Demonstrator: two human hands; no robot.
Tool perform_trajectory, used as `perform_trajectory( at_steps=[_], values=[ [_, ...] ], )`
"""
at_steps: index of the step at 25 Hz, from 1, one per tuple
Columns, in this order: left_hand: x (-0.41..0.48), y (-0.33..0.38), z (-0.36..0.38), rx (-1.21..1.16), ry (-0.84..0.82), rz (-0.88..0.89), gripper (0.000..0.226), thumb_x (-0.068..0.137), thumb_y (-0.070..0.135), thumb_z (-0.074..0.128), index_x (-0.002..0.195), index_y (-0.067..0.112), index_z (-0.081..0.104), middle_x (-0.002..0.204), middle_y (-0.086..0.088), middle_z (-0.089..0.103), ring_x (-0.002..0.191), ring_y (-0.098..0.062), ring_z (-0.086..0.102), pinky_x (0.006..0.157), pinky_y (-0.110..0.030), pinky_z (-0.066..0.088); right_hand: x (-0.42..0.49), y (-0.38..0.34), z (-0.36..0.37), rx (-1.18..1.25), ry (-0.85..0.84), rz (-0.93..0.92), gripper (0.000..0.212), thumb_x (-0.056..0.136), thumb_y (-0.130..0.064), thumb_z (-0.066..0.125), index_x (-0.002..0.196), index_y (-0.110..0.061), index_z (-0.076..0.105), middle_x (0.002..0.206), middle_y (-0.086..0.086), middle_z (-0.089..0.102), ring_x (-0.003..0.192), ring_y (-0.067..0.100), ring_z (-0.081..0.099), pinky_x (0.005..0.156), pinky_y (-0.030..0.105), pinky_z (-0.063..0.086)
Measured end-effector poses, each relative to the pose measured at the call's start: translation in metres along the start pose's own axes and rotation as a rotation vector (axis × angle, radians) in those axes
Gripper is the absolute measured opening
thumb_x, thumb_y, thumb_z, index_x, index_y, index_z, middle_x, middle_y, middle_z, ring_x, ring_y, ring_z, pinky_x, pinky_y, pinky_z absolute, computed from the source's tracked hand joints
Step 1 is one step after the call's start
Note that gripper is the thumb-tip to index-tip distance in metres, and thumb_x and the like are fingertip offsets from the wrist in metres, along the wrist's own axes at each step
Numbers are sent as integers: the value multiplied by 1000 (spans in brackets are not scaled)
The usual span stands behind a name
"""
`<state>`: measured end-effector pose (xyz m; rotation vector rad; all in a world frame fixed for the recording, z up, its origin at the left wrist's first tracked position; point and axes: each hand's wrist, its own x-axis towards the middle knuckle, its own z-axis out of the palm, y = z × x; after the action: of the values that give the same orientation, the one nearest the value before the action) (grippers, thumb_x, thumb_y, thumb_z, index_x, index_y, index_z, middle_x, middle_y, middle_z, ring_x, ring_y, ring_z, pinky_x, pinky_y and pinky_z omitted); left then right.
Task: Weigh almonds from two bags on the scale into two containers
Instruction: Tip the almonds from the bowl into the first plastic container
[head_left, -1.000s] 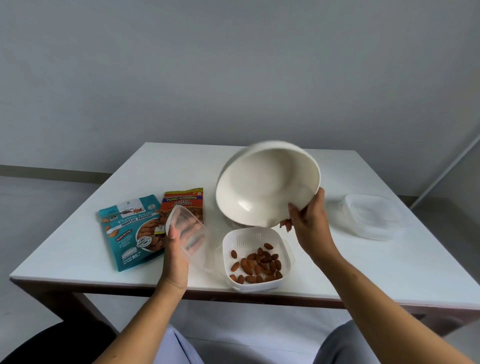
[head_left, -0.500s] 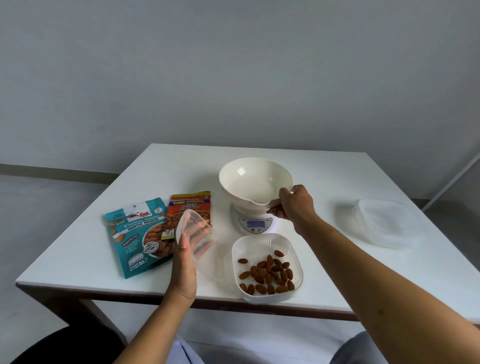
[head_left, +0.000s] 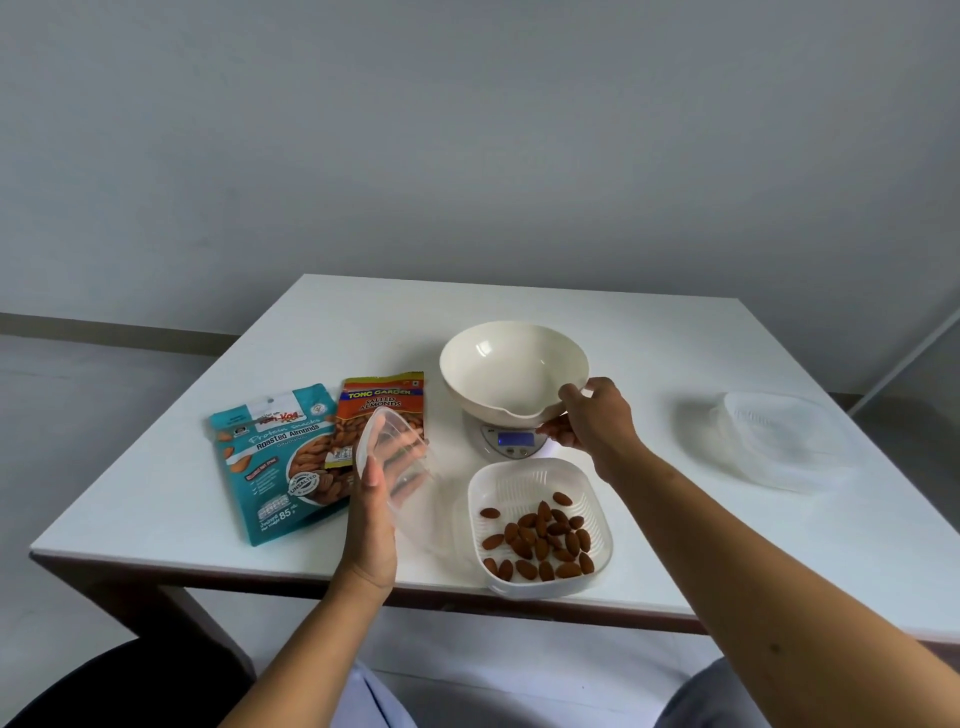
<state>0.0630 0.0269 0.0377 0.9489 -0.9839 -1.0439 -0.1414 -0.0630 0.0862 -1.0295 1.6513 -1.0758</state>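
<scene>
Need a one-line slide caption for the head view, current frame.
Right hand holds the empty cream bowl on the scale; left hand holds a clear lid beside the almond-filled container.

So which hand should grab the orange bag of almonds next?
Probably the right hand. It only steadies the empty bowl on the scale, so it could let go. The left hand is nearer the orange bag but holds a clear lid.

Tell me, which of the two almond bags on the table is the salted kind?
The smaller orange bag, printed "Salted Almonds". It lies between the teal bag, marked "Roasted Almonds" and "Unsalted", and the scale.
</scene>
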Motion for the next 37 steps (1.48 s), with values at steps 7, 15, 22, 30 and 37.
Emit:
perform_trajectory(
  at_steps=[7, 15, 22, 30, 37],
  values=[
    [-4, 5, 2, 26, -7, 0, 76, 43, 93, 55, 102, 46, 64, 117, 5, 60, 110, -20, 58, 101, -48, 42, 1, 4, -2, 23, -25, 18, 38, 96, -19, 45, 131, -7, 37, 103, 26, 66, 64, 25, 66, 55, 28, 54],
    [-2, 3, 3, -9, 11, -14, 75, 45, 93, 54, 101, 45, 62, 117, 6, 61, 112, -23, 58, 104, -52, 41, 18, 10, -4, 12, -41, 33, 42, 93, -26, 49, 128, -2, 44, 100, 26, 68, 58, 22, 66, 44, 23, 48],
    [1, 9, 2, 110, -76, -23, 100, 45, 92, 55, 127, 36, 45, 132, 0, 56, 124, -22, 52, 112, -51, 33, -21, 28, -24, -65, 38, -58, 46, 93, -49, 47, 120, -11, 49, 88, 11, 70, 68, 18, 59, 61, 29, 47],
    [-13, 40, 38, 1039, -500, 119, 120, 43, 92, 54, 147, 44, 17, 135, 17, 25, 133, -7, 26, 109, -33, 33, -76, 72, -44, -266, 29, -238, 38, 98, -29, 45, 63, -17, 53, 66, -3, 59, 61, 11, 52, 56, 21, 38],
    [-17, 19, 70, 1522, -608, 192, 124, 45, 98, 40, 148, 42, 2, 143, 3, 17, 140, -19, 16, 115, -51, 20, -76, 81, -55, -200, -87, -231, 43, 98, -25, 46, 56, -17, 43, 51, -4, 45, 52, 14, 38, 56, 28, 32]
  ],
)
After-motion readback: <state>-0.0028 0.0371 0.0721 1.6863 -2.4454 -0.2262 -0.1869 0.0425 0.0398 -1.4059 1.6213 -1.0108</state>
